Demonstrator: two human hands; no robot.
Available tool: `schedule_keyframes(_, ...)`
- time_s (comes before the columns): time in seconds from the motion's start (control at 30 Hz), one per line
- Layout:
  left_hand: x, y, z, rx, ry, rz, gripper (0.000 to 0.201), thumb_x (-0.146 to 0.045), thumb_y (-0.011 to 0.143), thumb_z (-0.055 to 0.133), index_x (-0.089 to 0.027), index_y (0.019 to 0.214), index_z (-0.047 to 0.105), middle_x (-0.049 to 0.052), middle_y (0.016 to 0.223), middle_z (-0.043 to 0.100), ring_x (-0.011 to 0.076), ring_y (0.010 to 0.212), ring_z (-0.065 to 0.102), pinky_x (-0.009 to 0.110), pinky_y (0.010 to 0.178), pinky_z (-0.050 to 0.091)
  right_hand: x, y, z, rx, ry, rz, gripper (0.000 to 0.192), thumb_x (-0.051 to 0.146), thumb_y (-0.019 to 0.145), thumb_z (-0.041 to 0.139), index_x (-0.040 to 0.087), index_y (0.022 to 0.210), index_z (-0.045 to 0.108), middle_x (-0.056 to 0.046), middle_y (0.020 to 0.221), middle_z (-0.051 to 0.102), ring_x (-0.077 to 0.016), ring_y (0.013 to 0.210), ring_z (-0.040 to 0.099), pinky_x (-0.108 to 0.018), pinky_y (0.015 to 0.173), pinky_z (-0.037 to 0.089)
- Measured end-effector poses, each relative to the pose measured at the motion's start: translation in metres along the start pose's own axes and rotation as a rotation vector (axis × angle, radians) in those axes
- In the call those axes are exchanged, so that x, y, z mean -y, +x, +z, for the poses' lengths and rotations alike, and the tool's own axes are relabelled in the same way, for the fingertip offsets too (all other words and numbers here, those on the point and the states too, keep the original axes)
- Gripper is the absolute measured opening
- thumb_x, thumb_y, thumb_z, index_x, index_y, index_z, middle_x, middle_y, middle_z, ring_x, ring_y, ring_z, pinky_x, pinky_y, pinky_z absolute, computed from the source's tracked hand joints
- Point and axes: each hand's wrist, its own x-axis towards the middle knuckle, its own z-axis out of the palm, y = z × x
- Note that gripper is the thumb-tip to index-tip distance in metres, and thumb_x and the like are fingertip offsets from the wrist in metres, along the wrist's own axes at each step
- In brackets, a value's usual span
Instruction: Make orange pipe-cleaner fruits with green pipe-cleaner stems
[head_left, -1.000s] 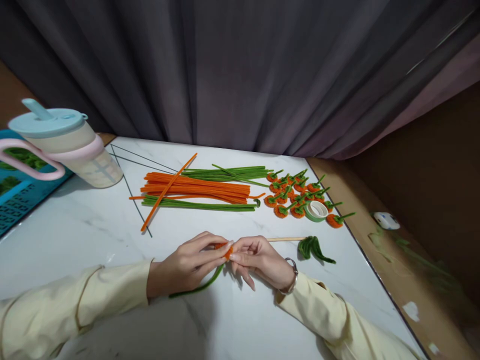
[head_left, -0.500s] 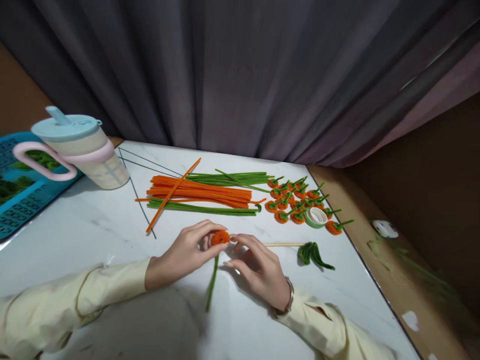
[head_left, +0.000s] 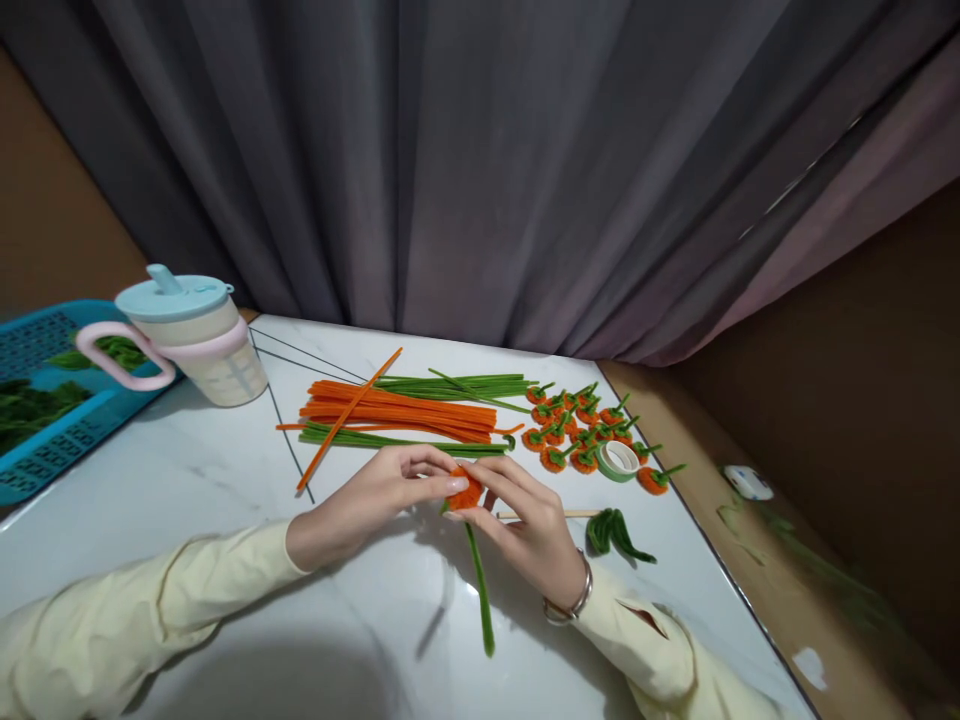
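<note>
Orange coil is pinched between fingertips of left hand and right hand; its green stem hangs lengthwise below the fingers, toward the body.

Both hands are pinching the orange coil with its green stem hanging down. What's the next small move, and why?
Probably set it with the finished orange pieces at the right. The orange coil looks fully wound between the left hand and right hand, and its green stem hangs free like theirs.

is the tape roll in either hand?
No, the tape roll lies on the table beside the finished orange pieces, away from both hands.
</note>
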Motion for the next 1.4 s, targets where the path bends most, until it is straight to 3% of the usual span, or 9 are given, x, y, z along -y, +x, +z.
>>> schedule_keyframes(0.13,0.003,-0.003,0.002,0.035,0.033,0.069,0.02,-0.025,0.073,0.071,-0.015,0.09,0.066,0.004,0.086,0.068,0.0153,0.078,0.063,0.028,0.071,0.048,0.005,0.0,-0.001,-0.056,0.053,0.04,0.026,0.024,0.078,0.068,0.022,0.104,0.068,-0.008,0.09,0.065,-0.0168,0.075,0.062,-0.028,0.062,0.053)
schedule_keyframes(0.37,0.007,-0.009,0.008,-0.053,0.115,0.201,0.018,-0.031,0.076,0.068,-0.014,0.083,0.067,0.002,0.077,0.067,0.013,0.069,0.06,0.025,0.065,0.047,0.012,0.001,0.0,-0.116,0.122,0.015,0.019,0.019,0.076,0.07,0.021,0.096,0.071,-0.005,0.081,0.066,-0.0159,0.071,0.062,-0.028,0.065,0.053)
schedule_keyframes(0.57,0.006,-0.01,0.007,-0.102,0.184,0.182,0.019,-0.033,0.075,0.069,-0.015,0.078,0.066,0.001,0.073,0.066,0.0131,0.066,0.058,0.025,0.062,0.045,0.005,0.002,-0.001,-0.008,0.04,-0.04,0.042,0.025,0.076,0.07,0.022,0.117,0.061,-0.008,0.096,0.069,-0.0188,0.084,0.062,-0.031,0.074,0.052)
schedule_keyframes(0.67,0.003,-0.009,0.004,-0.077,0.201,0.141,0.022,-0.037,0.08,0.063,-0.015,0.079,0.068,0.003,0.076,0.068,0.0147,0.07,0.059,0.026,0.065,0.045,0.002,0.001,-0.003,0.016,0.012,-0.098,0.044,0.023,0.081,0.065,0.022,0.124,0.056,-0.008,0.093,0.069,-0.0183,0.083,0.062,-0.031,0.074,0.053)
schedule_keyframes(0.9,-0.001,-0.011,0.002,-0.044,0.123,0.064,0.02,-0.035,0.079,0.064,-0.016,0.079,0.069,0.003,0.082,0.07,0.015,0.075,0.06,0.024,0.069,0.045,0.0,0.0,-0.003,0.05,-0.019,-0.202,0.047,0.017,0.085,0.059,0.023,0.131,0.049,-0.007,0.097,0.07,-0.0187,0.086,0.062,-0.032,0.073,0.054)
schedule_keyframes(1.13,0.004,-0.013,0.008,-0.13,0.067,0.077,0.017,-0.033,0.075,0.067,-0.016,0.074,0.067,0.001,0.073,0.067,0.0133,0.07,0.058,0.023,0.067,0.045,-0.003,-0.001,0.0,0.079,-0.054,-0.263,0.059,0.021,0.086,0.059,0.022,0.139,0.036,-0.009,0.106,0.067,-0.02,0.09,0.06,-0.033,0.076,0.054)
schedule_keyframes(1.23,0.004,-0.014,0.011,-0.137,0.052,0.067,0.015,-0.031,0.075,0.068,-0.016,0.073,0.066,0.001,0.073,0.066,0.013,0.071,0.058,0.023,0.067,0.045,-0.004,-0.003,0.002,0.044,-0.072,-0.267,0.065,0.024,0.082,0.065,0.022,0.14,0.036,-0.009,0.103,0.068,-0.0197,0.086,0.06,-0.033,0.073,0.054)
schedule_keyframes(1.4,0.003,-0.014,0.011,-0.117,0.036,0.067,0.015,-0.031,0.076,0.067,-0.016,0.073,0.066,0.001,0.074,0.066,0.0131,0.071,0.059,0.023,0.068,0.045,-0.001,-0.003,0.002,0.036,-0.048,-0.24,0.057,0.016,0.084,0.061,0.021,0.137,0.04,-0.009,0.101,0.068,-0.0183,0.084,0.061,-0.032,0.072,0.055)
